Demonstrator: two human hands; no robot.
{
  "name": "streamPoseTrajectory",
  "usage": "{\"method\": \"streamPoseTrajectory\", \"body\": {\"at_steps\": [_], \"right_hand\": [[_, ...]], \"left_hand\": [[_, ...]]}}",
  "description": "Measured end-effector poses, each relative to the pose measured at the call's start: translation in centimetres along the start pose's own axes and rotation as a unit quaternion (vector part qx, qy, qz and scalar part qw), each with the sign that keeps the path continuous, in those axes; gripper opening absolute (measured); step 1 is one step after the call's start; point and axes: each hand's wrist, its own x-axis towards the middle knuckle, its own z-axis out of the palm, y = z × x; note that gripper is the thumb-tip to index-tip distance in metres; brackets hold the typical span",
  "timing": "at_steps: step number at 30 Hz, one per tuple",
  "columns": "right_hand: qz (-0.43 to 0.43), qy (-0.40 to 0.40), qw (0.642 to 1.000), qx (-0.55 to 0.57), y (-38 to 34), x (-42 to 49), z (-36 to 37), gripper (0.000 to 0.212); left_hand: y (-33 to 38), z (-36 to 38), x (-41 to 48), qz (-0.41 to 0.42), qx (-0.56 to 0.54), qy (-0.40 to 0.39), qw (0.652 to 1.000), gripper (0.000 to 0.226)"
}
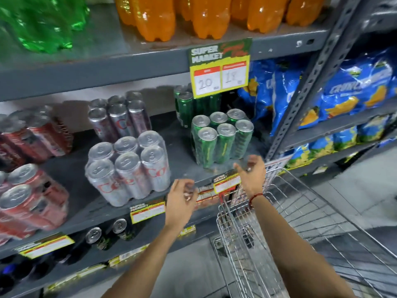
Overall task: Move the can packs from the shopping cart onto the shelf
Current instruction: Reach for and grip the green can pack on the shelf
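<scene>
A green can pack (222, 140) stands upright on the dark shelf (184, 151), near its front right edge. Another green pack (189, 106) is behind it. A silver can pack (129, 166) sits to the left, with a second silver pack (120, 117) further back. Red can packs (28, 201) fill the left end. My right hand (250, 175) hovers just below the green pack, empty, fingers apart. My left hand (182, 201) is at the shelf's front edge, also empty with fingers spread. The wire shopping cart (300, 239) is at the lower right; no packs show inside it.
Orange bottles (193, 16) and green bottles (40, 24) stand on the shelf above. Blue snack bags (354, 89) fill the racks to the right. A yellow price sign (219, 69) hangs from the upper shelf. Loose cans (94, 235) sit on the lower shelf.
</scene>
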Motion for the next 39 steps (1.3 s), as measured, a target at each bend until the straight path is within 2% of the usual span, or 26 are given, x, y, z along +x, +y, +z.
{"method": "streamPoseTrajectory", "body": {"at_steps": [2,4,6,8,12,17,19,25,31,39], "right_hand": [[0.011,-0.040,0.999,-0.009,-0.1,2.4,-1.0,0.076],[-0.008,-0.106,0.994,-0.003,-0.7,4.1,-1.3,0.090],[-0.018,-0.178,0.984,-0.018,-0.9,5.8,-1.1,0.093],[-0.021,-0.221,0.973,-0.065,-0.7,6.9,-0.8,0.088],[-0.030,-0.227,0.967,-0.113,-0.1,8.1,-0.7,0.077],[-0.076,-0.237,0.959,-0.138,0.3,8.4,-1.4,0.082],[-0.072,-0.239,0.960,-0.125,0.5,8.3,-1.6,0.083],[-0.044,-0.223,0.969,-0.098,1.2,7.5,-2.7,0.078],[-0.037,-0.227,0.968,-0.099,1.1,7.1,-2.9,0.072],[-0.050,-0.223,0.960,-0.162,0.8,6.8,-2.6,0.065]], "left_hand": [[1.1,2.3,2.5,-0.002,0.039,-0.040,0.998,0.046],[1.5,3.8,4.9,-0.058,0.047,-0.058,0.996,0.072],[1.3,5.1,7.0,-0.096,0.073,-0.075,0.990,0.086],[0.7,5.9,8.6,-0.099,0.111,-0.093,0.985,0.089],[-0.2,6.5,9.8,-0.099,0.124,-0.081,0.984,0.087],[0.0,6.5,9.3,-0.091,0.114,-0.072,0.987,0.090],[0.3,6.5,9.0,-0.088,0.112,-0.067,0.988,0.089],[1.0,7.0,7.3,-0.080,0.118,-0.056,0.988,0.067],[1.8,7.1,7.0,-0.090,0.124,-0.055,0.987,0.063],[2.0,7.0,7.1,-0.103,0.128,-0.061,0.984,0.064]]}}
